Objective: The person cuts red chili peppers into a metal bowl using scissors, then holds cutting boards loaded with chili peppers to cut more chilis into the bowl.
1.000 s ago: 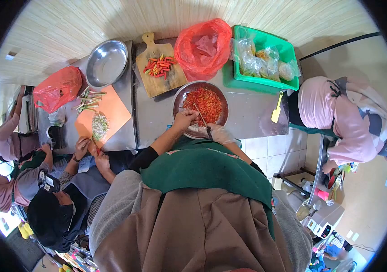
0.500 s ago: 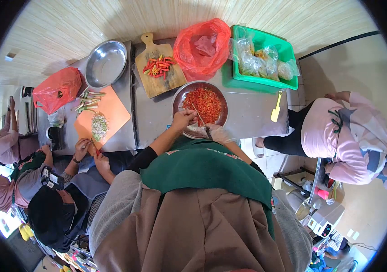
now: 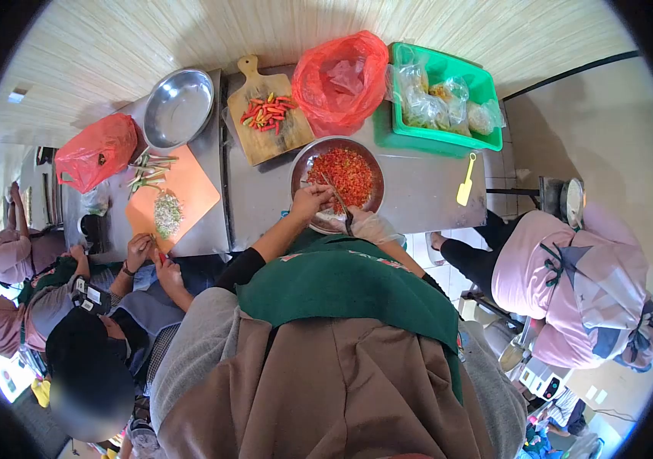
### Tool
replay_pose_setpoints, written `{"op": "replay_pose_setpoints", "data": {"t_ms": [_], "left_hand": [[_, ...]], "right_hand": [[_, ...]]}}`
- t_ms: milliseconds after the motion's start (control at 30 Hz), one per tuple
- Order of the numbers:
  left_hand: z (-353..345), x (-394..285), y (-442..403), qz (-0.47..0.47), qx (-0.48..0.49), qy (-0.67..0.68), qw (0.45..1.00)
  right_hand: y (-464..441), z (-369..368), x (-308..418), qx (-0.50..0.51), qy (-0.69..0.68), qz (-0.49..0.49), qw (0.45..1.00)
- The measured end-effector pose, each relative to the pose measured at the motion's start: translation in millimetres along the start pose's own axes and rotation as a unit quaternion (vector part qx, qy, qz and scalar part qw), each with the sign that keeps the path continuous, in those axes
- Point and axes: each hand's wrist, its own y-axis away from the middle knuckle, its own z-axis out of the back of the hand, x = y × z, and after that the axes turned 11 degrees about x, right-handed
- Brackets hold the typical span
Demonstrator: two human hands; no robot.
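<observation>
Clasping black-handled metal cutting tool (image 3: 349,219) in clear-gloved right hand (image 3: 366,225), aimed forward-left over round metal bowl (image 3: 302,167) of chopped red chillies (image 3: 353,174); pinching beside blade with bare left hand (image 3: 311,201), unable to tell on what.

On my feed I can't tell what the left hand (image 3: 312,202) pinches; the right hand (image 3: 367,226) partly hides the blade's handle (image 3: 349,222); a co-worker's head (image 3: 92,404) is blurred.

"From where is the scene viewed?"

"From the head, with the green apron (image 3: 357,279) seen close below."

"Which way is the camera faced?"

"Forward and down; the table (image 3: 426,183) is shown beyond, the wall (image 3: 265,27) farthest."
</observation>
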Motion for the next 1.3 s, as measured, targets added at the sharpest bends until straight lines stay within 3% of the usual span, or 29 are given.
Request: {"op": "replay_pose_setpoints", "data": {"t_ms": [267, 433, 533, 567, 600, 667, 733, 833, 933, 1033, 1133, 1200, 1267, 1300], "left_hand": [[10.3, 3.1, 1.8, 0.012, 0.014, -0.021, 1.000], [6.9, -3.0, 4.5, 0.001, -0.009, -0.157, 0.988], [-1.9, -32.1, 4.2, -0.065, -0.087, -0.385, 0.917], [2.9, -42.1, -1.6, -0.152, -0.137, -0.435, 0.877], [10.7, -55.1, -9.6, -0.237, -0.185, -0.479, 0.825], [17.2, -94.5, -19.0, -0.300, -0.276, -0.473, 0.781], [31.4, -122.2, -30.6, -0.278, -0.359, -0.560, 0.693], [58.4, -136.0, -47.4, -0.210, -0.359, -0.683, 0.600], [62.3, -139.6, -51.8, -0.167, -0.329, -0.719, 0.590], [55.7, -135.8, -46.4, -0.234, -0.332, -0.705, 0.582], [38.5, -121.0, -34.9, -0.242, -0.249, -0.527, 0.776], [13.9, -103.1, -18.7, -0.175, -0.175, -0.377, 0.893], [-3.5, -81.2, -5.1, -0.086, -0.056, -0.188, 0.977], [-10.1, -70.1, -1.3, -0.058, -0.032, -0.157, 0.985]], "right_hand": [[11.1, -1.6, 0.5, -0.035, -0.048, 0.128, 0.990], [-8.0, -9.9, -24.6, 0.021, -0.058, 0.066, 0.996], [-7.2, -11.5, -22.8, 0.010, -0.068, 0.040, 0.997], [-2.9, -11.5, -19.0, 0.001, -0.067, 0.035, 0.997], [4.8, -8.2, -13.2, -0.010, -0.090, 0.037, 0.995], [21.0, -2.4, -3.0, -0.028, -0.136, 0.038, 0.990], [16.3, -12.4, -16.0, -0.034, -0.185, 0.051, 0.981], [18.1, -16.3, -26.6, -0.048, -0.205, 0.038, 0.977], [25.2, -11.2, -24.7, -0.061, -0.239, 0.033, 0.969], [15.8, -28.4, -40.3, -0.068, -0.283, 0.058, 0.955], [2.5, -37.4, -55.8, -0.081, -0.247, 0.076, 0.963], [3.7, -30.7, -52.1, -0.070, -0.252, 0.088, 0.961], [13.1, -13.2, -31.5, -0.045, -0.307, 0.110, 0.944], [8.9, -11.3, -27.9, -0.042, -0.289, 0.084, 0.953]]}}
